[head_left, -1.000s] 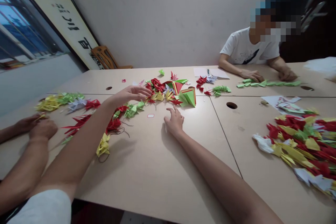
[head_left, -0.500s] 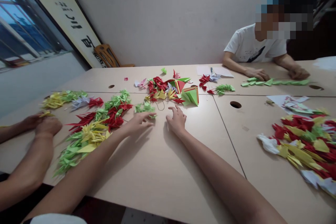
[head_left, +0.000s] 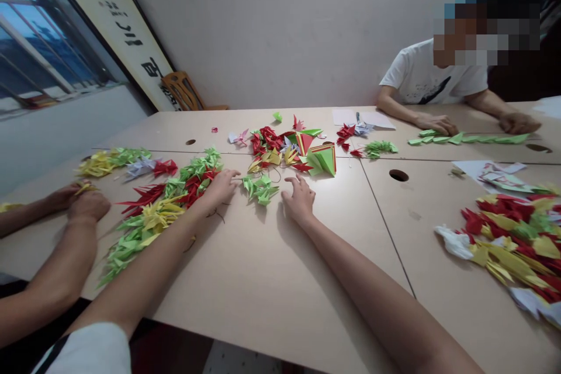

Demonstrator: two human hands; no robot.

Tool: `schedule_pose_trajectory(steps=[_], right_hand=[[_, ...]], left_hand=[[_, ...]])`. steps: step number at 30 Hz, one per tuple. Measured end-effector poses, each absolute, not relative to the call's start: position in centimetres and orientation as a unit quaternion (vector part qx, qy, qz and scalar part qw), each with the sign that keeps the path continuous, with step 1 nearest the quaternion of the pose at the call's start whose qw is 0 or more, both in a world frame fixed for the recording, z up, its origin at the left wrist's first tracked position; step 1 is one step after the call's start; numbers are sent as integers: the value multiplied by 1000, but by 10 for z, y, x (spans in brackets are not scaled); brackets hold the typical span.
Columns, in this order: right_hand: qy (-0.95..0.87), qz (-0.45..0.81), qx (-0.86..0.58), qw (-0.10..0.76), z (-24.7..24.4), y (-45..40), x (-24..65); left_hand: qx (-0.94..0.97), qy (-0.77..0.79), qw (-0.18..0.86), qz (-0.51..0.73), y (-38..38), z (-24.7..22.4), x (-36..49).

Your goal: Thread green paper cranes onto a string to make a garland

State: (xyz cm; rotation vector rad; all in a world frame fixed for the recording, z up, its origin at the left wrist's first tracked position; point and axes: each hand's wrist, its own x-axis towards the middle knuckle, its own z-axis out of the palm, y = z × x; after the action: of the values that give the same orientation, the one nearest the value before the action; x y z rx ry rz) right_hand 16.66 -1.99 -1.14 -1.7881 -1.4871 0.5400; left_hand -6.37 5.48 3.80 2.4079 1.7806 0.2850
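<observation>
My left hand (head_left: 223, 188) is over the table beside a string of red and green folded paper pieces (head_left: 199, 178), and its fingertips reach toward a small green paper bunch (head_left: 260, 188). Dark thread (head_left: 218, 212) lies under and near my left wrist. On the other side of the green bunch, my right hand (head_left: 300, 198) rests on the table with fingers apart and curved, holding nothing. Beyond both hands sits a mixed pile of red, yellow and green folded paper (head_left: 272, 143), with a green fan-like stack (head_left: 322, 159) at its right.
Another person's hands (head_left: 87, 198) hold a yellow piece at the left. Across the table (head_left: 350, 292), a person in a white shirt (head_left: 432, 79) touches a green paper row (head_left: 473, 139). A large colourful paper heap (head_left: 521, 239) lies at the right, near a table hole (head_left: 398, 175).
My left hand has moved left, away from the green bunch, which now shows fully and sits slightly nearer. Dark thread now shows by my left wrist. My right hand has hardly moved.
</observation>
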Motion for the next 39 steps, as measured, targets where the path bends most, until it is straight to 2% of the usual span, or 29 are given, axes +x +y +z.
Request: schedule_pose_trajectory(steps=[5, 9, 12, 15, 20, 23, 28, 32, 36, 39], right_hand=[[-580, 209, -695, 369, -12, -20, 167], [-583, 209, -692, 372, -13, -19, 166], [-583, 209, -692, 371, -12, -19, 166], [-584, 210, -692, 368, -12, -19, 166], [-583, 212, -691, 372, -15, -19, 166], [-584, 211, -689, 373, -17, -18, 166], [-586, 208, -691, 369, -15, -18, 166], [-584, 206, -694, 366, -14, -19, 165], [-587, 213, -694, 358, -12, -19, 165], [-586, 212, -695, 357, -12, -19, 165]], left_hand=[[779, 623, 52, 47, 76, 31, -48], [753, 630, 124, 144, 80, 46, -55], [713, 617, 207, 260, 85, 69, -65], [676, 605, 280, 314, 91, 97, -70], [680, 607, 330, 247, 94, 142, -73], [661, 607, 339, 283, 95, 169, -76], [652, 597, 293, 365, 97, 201, -81], [693, 627, 255, 249, 96, 188, -78], [721, 668, 102, 155, 102, 153, -79], [755, 642, 60, 117, 110, 128, -82]])
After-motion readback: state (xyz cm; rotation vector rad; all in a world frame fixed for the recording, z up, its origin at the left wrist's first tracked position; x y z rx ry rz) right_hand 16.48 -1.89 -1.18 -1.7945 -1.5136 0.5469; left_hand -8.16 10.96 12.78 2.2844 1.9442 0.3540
